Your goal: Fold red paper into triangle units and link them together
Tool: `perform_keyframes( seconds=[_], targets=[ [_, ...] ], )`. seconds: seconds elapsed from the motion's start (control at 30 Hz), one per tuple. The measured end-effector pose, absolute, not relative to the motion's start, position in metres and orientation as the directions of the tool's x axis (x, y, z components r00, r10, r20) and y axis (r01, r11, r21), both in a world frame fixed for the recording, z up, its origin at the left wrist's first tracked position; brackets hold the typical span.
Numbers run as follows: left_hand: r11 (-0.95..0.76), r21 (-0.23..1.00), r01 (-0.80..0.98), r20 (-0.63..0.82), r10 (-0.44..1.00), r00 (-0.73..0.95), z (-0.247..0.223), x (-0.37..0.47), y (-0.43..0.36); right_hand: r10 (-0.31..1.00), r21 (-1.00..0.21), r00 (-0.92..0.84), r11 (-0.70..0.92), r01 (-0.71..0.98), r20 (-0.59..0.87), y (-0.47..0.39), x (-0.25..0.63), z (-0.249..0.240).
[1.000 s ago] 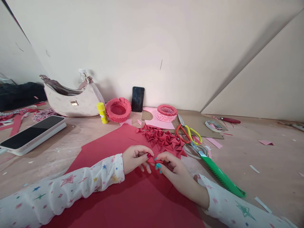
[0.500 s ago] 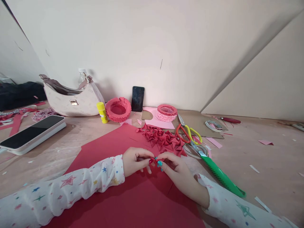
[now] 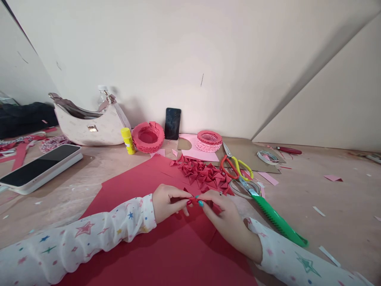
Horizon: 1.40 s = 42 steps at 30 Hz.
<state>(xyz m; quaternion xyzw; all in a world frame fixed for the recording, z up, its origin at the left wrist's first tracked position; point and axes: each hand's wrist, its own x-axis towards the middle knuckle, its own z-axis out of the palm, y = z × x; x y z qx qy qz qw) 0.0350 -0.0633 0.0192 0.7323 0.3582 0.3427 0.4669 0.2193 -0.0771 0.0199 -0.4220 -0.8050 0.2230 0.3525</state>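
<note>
Between my fingertips is a small folded red paper piece (image 3: 194, 200), partly covered by them. My left hand (image 3: 170, 203) pinches its left end with thumb and forefinger. On its right end, the thumb and fingers of my right hand (image 3: 224, 210) press together. Both hands are over a large red paper sheet (image 3: 166, 254). Just beyond them lies a heap of folded red paper pieces (image 3: 205, 173). Right of the heap are scissors (image 3: 231, 163) with red and yellow handles, and a green-handled cutter (image 3: 276, 220) lies near my right wrist.
A yellow glue stick (image 3: 127, 141), a red paper ring (image 3: 149, 147) and a pink-and-red ring (image 3: 208, 146) stand at the back. A dark phone (image 3: 172, 124) leans on the wall. At left are a white handbag (image 3: 86, 131) and another phone (image 3: 41, 169). Tape (image 3: 267, 157) lies on cardboard.
My fingers have shifted slightly on the folded paper piece, which now looks flatter between them. My forearms and the things on the table stay where they were.
</note>
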Motion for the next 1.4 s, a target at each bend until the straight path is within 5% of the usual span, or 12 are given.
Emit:
perform_keyframes(
  seconds=[1.4],
  targets=[
    [-0.221, 0.954, 0.201, 0.111, 0.888, 0.446, 0.0194, 0.0362, -0.0650, 0.760, -0.539, -0.428, 0.649, 0.536, 0.489, -0.0813, 0.2170, 0.0228]
  ],
)
